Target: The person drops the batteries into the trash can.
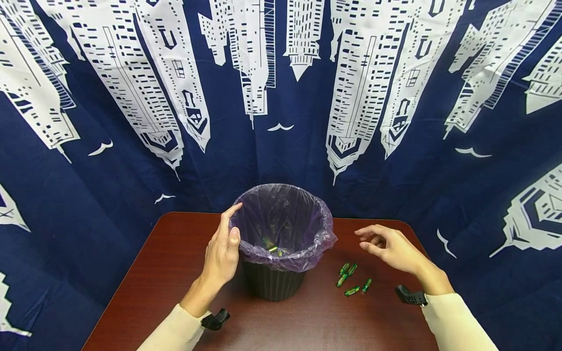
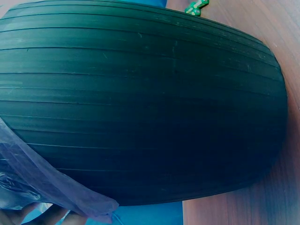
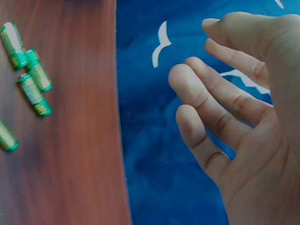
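Above the tabletop's [image 1: 325, 321] right side, the right hand [image 1: 391, 248] is released, its fingers loosely bent. Five visible green batteries [image 1: 352, 291] lie leftward of it and closer to the person — long axes slanting away and rightward at differing angles. Well apart, the left hand [image 1: 221, 253] is at the lined wastebasket's [image 1: 274, 282] rim — whether pinching, cannot tell.

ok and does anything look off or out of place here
Yes: the navy fabric backdrop printed with white skyscrapers seems hung upside down, since their spires point downward. On the red-brown table, five small green cylindrical batteries lie scattered beside the black ribbed bin, but I see no damage.
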`<state>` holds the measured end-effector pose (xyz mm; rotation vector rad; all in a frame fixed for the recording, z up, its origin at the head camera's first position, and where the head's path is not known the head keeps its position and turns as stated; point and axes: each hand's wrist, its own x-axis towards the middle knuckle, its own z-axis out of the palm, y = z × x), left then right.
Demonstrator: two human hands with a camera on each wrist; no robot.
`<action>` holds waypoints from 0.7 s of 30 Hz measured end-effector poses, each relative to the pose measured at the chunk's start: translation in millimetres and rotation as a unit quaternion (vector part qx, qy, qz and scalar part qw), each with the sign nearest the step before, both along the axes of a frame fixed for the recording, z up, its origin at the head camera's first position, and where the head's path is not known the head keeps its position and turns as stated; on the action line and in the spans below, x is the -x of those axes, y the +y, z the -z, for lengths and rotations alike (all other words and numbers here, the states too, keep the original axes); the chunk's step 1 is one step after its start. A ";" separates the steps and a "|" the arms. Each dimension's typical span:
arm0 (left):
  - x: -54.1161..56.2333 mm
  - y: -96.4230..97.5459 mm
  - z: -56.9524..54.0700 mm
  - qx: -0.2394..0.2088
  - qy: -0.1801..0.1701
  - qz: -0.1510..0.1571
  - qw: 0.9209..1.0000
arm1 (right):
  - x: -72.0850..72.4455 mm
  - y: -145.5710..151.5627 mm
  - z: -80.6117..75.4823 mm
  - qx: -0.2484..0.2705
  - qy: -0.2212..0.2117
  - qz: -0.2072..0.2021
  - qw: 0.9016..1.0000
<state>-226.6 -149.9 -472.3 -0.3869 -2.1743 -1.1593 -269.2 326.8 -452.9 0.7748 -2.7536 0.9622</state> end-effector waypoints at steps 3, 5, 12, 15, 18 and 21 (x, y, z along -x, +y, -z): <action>-0.4 -0.4 0.4 -0.001 0.000 0.003 1.000 | -1.7 6.7 14.5 0.009 -0.019 0.003 1.000; -0.5 -0.6 0.3 -0.001 0.001 0.003 1.000 | -2.4 10.6 22.5 0.016 -0.032 0.007 0.999; -0.6 -1.5 0.4 -0.002 0.005 -0.001 1.000 | -7.7 18.1 41.0 0.024 -0.061 0.021 0.998; 0.1 -1.6 0.4 -0.002 0.008 0.002 1.000 | -10.7 21.2 49.3 0.025 -0.071 0.027 0.997; 0.8 -1.4 0.5 -0.002 0.010 0.004 1.000 | -12.8 24.1 57.7 0.019 -0.072 0.032 0.997; 1.2 -1.1 0.7 -0.003 0.010 0.006 1.000 | -14.6 27.2 64.7 0.018 -0.075 0.031 0.997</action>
